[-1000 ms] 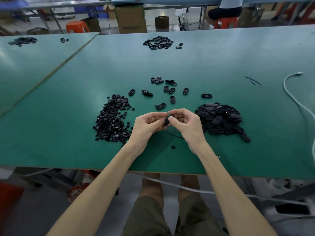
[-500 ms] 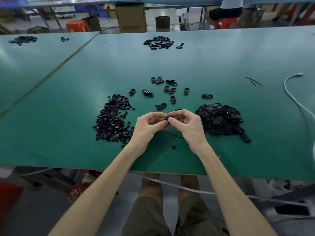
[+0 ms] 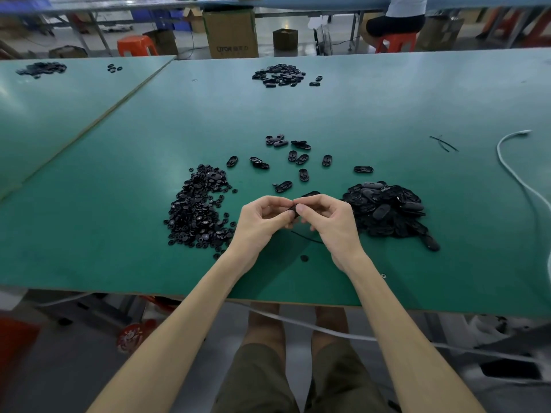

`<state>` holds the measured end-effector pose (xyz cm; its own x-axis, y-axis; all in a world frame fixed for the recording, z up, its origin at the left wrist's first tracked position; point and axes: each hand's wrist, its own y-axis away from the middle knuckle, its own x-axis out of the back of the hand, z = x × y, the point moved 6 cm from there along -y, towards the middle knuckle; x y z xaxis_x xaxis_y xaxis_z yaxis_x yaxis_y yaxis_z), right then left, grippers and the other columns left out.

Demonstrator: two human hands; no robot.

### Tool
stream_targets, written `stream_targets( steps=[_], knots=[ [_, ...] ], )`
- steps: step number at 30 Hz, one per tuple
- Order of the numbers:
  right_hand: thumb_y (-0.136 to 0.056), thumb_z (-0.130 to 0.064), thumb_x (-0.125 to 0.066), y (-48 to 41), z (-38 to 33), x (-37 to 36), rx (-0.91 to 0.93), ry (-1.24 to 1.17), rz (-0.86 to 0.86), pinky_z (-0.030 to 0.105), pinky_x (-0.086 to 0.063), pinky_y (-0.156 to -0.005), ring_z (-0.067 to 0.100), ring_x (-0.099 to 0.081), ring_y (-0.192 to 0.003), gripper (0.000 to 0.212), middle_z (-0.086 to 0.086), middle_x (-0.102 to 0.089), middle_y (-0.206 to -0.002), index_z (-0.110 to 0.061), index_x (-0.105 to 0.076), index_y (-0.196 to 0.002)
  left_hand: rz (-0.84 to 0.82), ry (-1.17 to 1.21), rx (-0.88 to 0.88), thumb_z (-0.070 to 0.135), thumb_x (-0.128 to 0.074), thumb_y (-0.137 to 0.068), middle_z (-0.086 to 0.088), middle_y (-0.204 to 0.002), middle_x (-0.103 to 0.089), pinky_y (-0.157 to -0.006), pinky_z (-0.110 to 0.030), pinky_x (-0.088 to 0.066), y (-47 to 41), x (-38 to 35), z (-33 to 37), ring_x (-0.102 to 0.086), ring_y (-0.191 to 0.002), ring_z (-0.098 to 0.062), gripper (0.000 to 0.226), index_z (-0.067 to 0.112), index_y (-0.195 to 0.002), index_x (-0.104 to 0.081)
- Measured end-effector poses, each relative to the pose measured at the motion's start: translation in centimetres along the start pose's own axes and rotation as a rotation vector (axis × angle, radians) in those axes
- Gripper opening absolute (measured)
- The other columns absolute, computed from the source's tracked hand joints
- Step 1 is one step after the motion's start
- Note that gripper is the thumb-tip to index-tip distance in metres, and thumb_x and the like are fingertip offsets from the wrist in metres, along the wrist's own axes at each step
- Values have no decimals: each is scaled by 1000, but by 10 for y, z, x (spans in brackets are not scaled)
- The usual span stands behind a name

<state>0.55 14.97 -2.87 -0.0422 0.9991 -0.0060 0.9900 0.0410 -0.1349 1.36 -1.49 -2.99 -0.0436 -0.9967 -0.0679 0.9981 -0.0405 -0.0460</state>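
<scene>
We note the left hand point(image 3: 262, 223) and right hand point(image 3: 331, 225) meeting just above the green counter point(image 3: 328, 114), each grip pinched closed on one small black piece point(image 3: 293, 210) held between the fingertips. From the hands, a heap of round bits point(image 3: 199, 213) lies at 9 o'clock and a heap of oval shells point(image 3: 387, 210) at 3 o'clock. Loose ovals point(image 3: 302, 159) are scattered at 12 o'clock.

Small-parts heap point(image 3: 198, 210) left, oval-shell heap point(image 3: 387, 210) right, loose shells point(image 3: 298, 159) beyond; bare table point(image 3: 372, 114) between them.

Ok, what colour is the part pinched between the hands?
Black; the small part shows best in the head view.
</scene>
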Motion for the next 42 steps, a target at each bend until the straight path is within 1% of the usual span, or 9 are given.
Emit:
stream_targets(
  steps=[9, 15, 18, 22, 32, 35, 38, 40, 42],
  knots=[
    [-89, -7, -80, 1, 0, -1, -1, 8, -4, 12, -50, -66, 1, -71, -76, 8, -6, -79, -84, -11, -77, -96, 55, -75, 18, -4, -70, -90, -21, -96, -76, -76, -23, -57, 1, -3, 2, -70, -77, -16, 14, 6, -99, -72],
    [-88, -5, -82, 0, 0, 0, 1, 19, 6, 20, -56, -78, 9, -73, -83, 11, -1, -79, -87, -10, -76, -96, 68, -116, 35, -5, -68, -89, -13, -89, -77, -74, -22, -58, 0, -4, 1, -70, -70, -13, 18, 10, -96, -72],
    [-88, -7, -82, 1, 1, 1, -1, 12, 19, 16, -53, -73, 4, -72, -80, 10, -5, -79, -85, -12, -76, -95, 57, -95, 10, -4, -71, -90, -18, -93, -77, -75, -22, -57, 2, -3, 2, -72, -75, -14, 15, 9, -98, -73],
    [-88, -12, -83, 0, 2, 4, -6, -18, 69, 12, -50, -66, -2, -68, -75, 10, -8, -78, -82, -15, -76, -95, 19, 1, -14, 0, -75, -90, -17, -99, -78, -83, -28, -58, 4, 1, 3, -75, -87, -24, 17, 2, -107, -74],
    [-90, -14, -81, 0, 2, 1, -11, 26, 49, 13, -50, -65, 0, -69, -75, 7, -6, -78, -83, -14, -76, -95, 40, -53, -16, 0, -74, -91, -17, -91, -77, -77, -26, -56, 4, 1, 3, -69, -75, -20, 14, 0, -105, -73],
    [-97, -20, -74, -1, 5, 3, -22, 16, 74, 18, -50, -63, 4, -66, -71, 5, -5, -77, -85, -17, -75, -101, 86, -59, -23, 4, -76, -91, -10, -94, -79, -73, -24, -57, 3, -2, 7, -74, -83, -17, 16, 4, -106, -73],
    [-106, -24, -61, -2, 6, 2, -32, 58, 98, 20, -50, -63, 4, -65, -69, 14, -4, -76, -86, -15, -71, -107, 168, -136, -75, 11, -80, -89, -6, -95, -79, -77, -26, -58, -4, -7, 23, -76, -90, -19, 18, 8, -104, -70],
    [-110, -26, -53, -3, 5, 1, -43, 49, 111, 20, -49, -60, 6, -64, -68, 20, -4, -75, -83, -13, -69, -108, 170, -213, -128, 11, -79, -88, -7, -91, -78, -78, -29, -59, -14, -16, 40, -76, -88, -24, 14, 9, -98, -70],
    [-112, -23, -47, -3, 6, 4, -52, -18, 139, 22, -48, -58, 9, -63, -67, 22, -2, -74, -82, -9, -65, -114, 149, -288, -175, 11, -78, -88, -3, -85, -78, -76, -25, -59, -25, -30, 56, -76, -81, -18, 10, 10, -94, -71]
  ],
)
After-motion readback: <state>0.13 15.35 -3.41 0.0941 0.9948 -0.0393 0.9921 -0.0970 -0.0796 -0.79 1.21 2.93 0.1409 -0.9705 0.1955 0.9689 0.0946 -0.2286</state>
